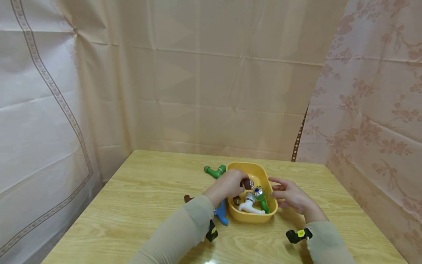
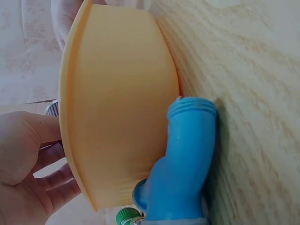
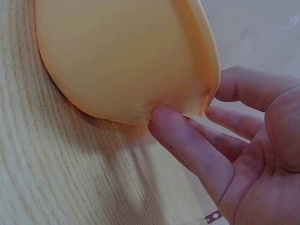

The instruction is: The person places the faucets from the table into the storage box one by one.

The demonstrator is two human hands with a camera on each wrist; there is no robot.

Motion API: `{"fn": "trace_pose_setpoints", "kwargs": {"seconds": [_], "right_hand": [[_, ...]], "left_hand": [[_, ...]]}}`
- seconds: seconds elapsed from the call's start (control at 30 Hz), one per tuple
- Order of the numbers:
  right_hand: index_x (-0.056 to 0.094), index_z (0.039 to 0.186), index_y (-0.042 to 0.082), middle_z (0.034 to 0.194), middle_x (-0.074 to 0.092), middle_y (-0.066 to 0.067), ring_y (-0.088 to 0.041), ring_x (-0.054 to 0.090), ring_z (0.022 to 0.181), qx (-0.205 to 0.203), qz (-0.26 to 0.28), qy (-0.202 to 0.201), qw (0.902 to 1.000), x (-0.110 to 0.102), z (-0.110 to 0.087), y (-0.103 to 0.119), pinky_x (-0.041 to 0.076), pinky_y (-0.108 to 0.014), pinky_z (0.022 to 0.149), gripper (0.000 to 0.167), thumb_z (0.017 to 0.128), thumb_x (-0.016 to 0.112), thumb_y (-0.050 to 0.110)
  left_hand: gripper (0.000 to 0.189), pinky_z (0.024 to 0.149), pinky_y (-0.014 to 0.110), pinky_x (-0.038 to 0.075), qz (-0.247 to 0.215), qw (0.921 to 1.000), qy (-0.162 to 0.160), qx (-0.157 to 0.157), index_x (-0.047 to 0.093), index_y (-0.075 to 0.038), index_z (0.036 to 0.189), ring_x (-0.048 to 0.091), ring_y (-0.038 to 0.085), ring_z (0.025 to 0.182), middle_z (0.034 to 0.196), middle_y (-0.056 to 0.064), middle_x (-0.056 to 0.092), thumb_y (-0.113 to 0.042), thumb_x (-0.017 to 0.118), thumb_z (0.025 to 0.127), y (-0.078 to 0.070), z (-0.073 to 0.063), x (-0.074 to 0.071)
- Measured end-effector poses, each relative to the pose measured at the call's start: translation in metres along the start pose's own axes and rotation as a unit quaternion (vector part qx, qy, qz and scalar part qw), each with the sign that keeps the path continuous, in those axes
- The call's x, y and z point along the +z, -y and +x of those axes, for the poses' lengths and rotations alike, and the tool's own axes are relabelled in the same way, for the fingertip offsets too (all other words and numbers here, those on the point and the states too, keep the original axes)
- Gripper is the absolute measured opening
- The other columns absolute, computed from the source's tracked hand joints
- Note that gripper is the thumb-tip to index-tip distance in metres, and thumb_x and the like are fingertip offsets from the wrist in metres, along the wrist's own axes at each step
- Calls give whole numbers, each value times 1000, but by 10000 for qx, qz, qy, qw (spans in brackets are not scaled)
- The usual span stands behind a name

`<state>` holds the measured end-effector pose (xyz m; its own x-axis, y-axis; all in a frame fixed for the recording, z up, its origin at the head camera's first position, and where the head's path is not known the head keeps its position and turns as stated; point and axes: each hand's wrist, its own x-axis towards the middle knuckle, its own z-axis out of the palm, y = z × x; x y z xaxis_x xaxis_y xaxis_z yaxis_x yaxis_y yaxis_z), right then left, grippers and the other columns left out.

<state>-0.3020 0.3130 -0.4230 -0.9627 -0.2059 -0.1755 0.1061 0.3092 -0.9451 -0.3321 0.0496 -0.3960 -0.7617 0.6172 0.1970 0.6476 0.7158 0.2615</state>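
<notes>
My left hand (image 1: 230, 185) is over the yellow basin (image 1: 251, 217) and pinches a brown tap (image 1: 246, 184) with a shiny metal end. In the left wrist view, the basin wall hides that tap almost wholly. Fingers of my right hand (image 1: 291, 196) touch the basin's right side; in the right wrist view, a fingertip (image 3: 166, 115) lies against its outer wall. Inside the basin are a white tap (image 1: 249, 206), a green tap with a chrome top (image 1: 262, 201) and a brown piece (image 1: 236, 200).
A blue tap (image 1: 222, 213) lies beside the basin's left wall, under my left wrist. Farther back lies another green tap (image 1: 215, 171). The end of a brown piece (image 1: 188, 198) shows left of my forearm. All rest on the wooden table (image 1: 148, 205).
</notes>
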Motion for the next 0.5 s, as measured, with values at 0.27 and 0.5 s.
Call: {"fn": "trace_pose_setpoints", "kwargs": {"seconds": [0.27, 0.5], "right_hand": [[33, 159, 7, 150, 39, -36, -37, 63, 117, -15, -4, 0, 10000, 0, 0, -1, 59, -49, 84, 70, 96, 66, 4], [32, 159, 7, 150, 39, -36, -37, 62, 118, -48, -10, 48, 10000, 0, 0, -1, 58, -50, 85, 70, 97, 65, 4]], "left_hand": [[12, 66, 21, 46, -54, 9994, 285, -171, 73, -21, 97, 55, 7, 78, 85, -12, 61, -11, 74, 92, -4, -3, 2], [12, 66, 22, 47, -65, 9984, 487, -281, 71, -24, 92, 56, 7, 77, 82, -14, 60, -13, 76, 91, -6, -6, 1]]}}
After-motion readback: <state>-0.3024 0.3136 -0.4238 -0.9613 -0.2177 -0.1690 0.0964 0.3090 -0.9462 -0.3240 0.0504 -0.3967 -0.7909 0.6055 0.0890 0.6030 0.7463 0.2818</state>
